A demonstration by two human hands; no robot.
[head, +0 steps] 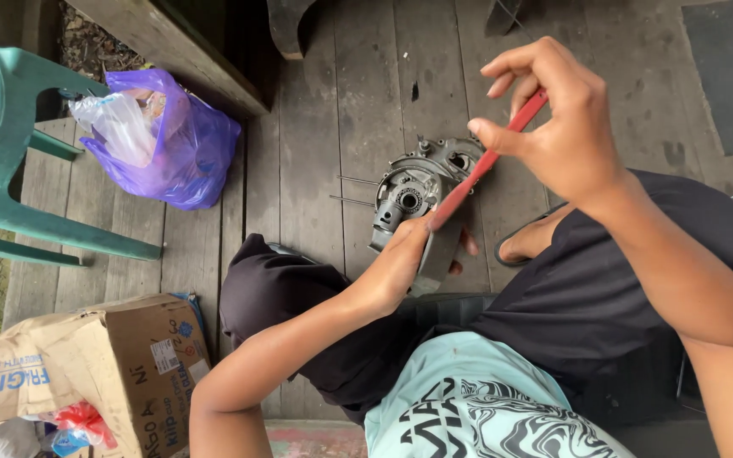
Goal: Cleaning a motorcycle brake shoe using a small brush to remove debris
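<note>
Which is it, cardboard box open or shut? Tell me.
Open. The cardboard box has its flaps spread apart, and red and blue plastic shows at its mouth.

A floor of weathered grey wooden planks [315,127] fills the scene, its boards running away from the viewer under flat, even daylight, with a dark timber beam [171,42] crossing the upper left corner. At the left edge stands a green plastic chair [10,153], and just beside its legs slumps a purple plastic bag [184,144] with a clear bag stuffed in its mouth. In the lower left corner sits a torn brown cardboard box [103,365] holding red and blue wrappers, while a darker mat [731,68] covers the planks at the upper right.
</note>
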